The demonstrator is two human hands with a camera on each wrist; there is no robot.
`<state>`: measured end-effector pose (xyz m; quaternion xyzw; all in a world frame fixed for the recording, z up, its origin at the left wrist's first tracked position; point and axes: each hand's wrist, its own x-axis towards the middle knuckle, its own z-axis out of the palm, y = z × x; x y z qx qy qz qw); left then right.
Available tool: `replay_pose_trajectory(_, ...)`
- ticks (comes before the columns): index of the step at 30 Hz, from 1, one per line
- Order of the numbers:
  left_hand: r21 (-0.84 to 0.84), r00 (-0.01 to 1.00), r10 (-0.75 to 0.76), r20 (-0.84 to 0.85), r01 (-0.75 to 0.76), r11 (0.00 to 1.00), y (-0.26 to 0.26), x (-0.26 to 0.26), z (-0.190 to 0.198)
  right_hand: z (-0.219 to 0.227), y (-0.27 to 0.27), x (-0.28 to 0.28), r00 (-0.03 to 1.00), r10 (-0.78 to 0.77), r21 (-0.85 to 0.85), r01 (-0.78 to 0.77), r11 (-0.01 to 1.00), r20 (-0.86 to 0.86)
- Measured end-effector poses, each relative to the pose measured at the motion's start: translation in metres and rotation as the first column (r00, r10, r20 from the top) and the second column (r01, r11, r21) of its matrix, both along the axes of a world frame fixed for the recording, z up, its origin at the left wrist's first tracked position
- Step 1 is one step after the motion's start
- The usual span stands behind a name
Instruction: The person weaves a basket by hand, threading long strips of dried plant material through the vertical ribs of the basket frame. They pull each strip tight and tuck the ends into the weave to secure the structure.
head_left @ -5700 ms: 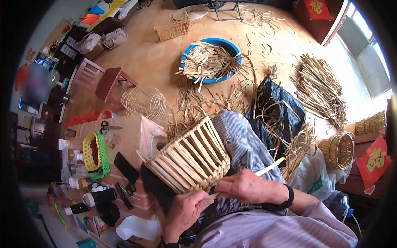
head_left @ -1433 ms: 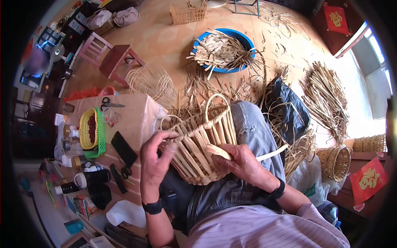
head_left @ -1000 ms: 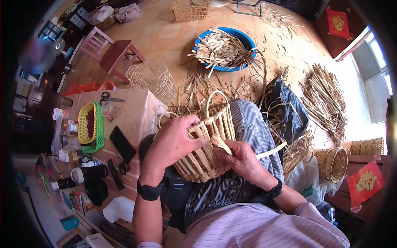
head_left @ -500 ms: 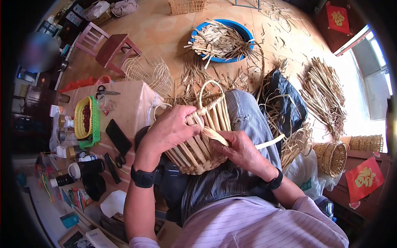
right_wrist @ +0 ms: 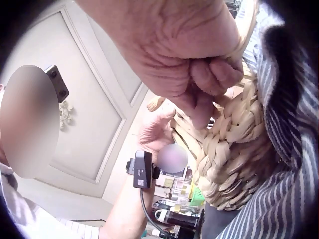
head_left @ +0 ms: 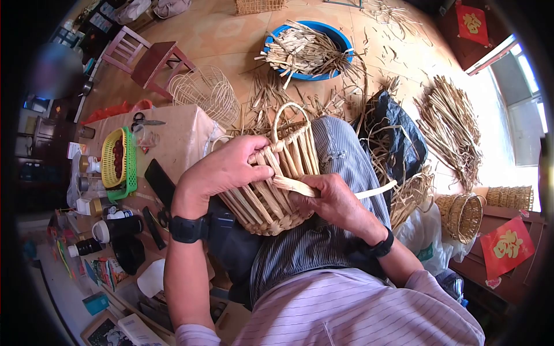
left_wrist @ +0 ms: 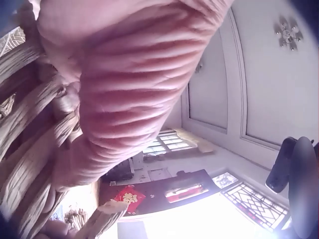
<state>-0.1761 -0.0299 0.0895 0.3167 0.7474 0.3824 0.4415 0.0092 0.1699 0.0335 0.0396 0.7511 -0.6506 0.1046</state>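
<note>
A small woven straw basket (head_left: 262,205) with loop handles sits tilted on the person's lap. My left hand (head_left: 219,167) grips it at the upper rim, thumb outside over the upright slats and fingers hidden behind them. In the left wrist view, the slats (left_wrist: 30,164) run right beside that palm. My right hand (head_left: 337,202) pinches a flat pale straw strip (head_left: 294,186); one end lies across the basket's side by the left thumb, and a tail sticks out to the right. The right wrist view shows curled fingers close over the braided base (right_wrist: 229,149).
A blue tub (head_left: 340,43) of cut straw stands ahead, with scattered straw around it. A black plastic bag (head_left: 404,144) and a straw bundle (head_left: 453,127) lie to the right, near finished baskets (head_left: 461,216). A cloth-covered table (head_left: 173,132) at left holds scissors (head_left: 144,122) and a yellow basket (head_left: 107,158).
Both hands were low at the basket's base; the basket has been turned handles-up. The left hand has come onto its rim, and the right hand has brought the strip's end towards the left thumb.
</note>
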Motion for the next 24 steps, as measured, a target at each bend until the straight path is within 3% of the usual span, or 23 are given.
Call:
replay_pose_trajectory(4, 0.118, 0.967, -0.002, 0.253, -0.029, 0.993, -0.011, -0.008, -0.006, -0.003, 0.001, -0.004, 1.0, 0.002, -0.021, -0.002, 1.0, -0.014)
replay_pose_trajectory(7, 0.165, 0.949, -0.001, 0.317, -0.054, 0.985, -0.015, -0.01, -0.004, -0.005, -0.001, -0.003, 1.0, 0.004, -0.052, -0.004, 0.999, 0.003)
replay_pose_trajectory(14, 0.101, 0.962, 0.059, 0.268, -0.089, 0.991, -0.017, -0.009, 0.0, -0.009, -0.002, -0.002, 0.999, -0.019, -0.169, 0.027, 0.985, 0.051)
replay_pose_trajectory(18, 0.13, 0.959, 0.121, 0.256, -0.159, 0.979, -0.023, -0.006, 0.006, -0.012, 0.001, -0.002, 0.999, 0.001, -0.122, 0.004, 0.993, 0.041)
replay_pose_trajectory(21, 0.086, 0.965, 0.188, 0.182, -0.206, 0.975, -0.017, 0.005, 0.008, -0.011, 0.0, -0.001, 0.998, -0.004, -0.123, 0.011, 0.992, 0.057)
replay_pose_trajectory(24, -0.134, 0.983, 0.072, -0.171, -0.095, 0.986, -0.002, 0.011, 0.011, -0.003, -0.001, -0.002, 0.996, 0.001, -0.125, 0.009, 0.992, 0.087)
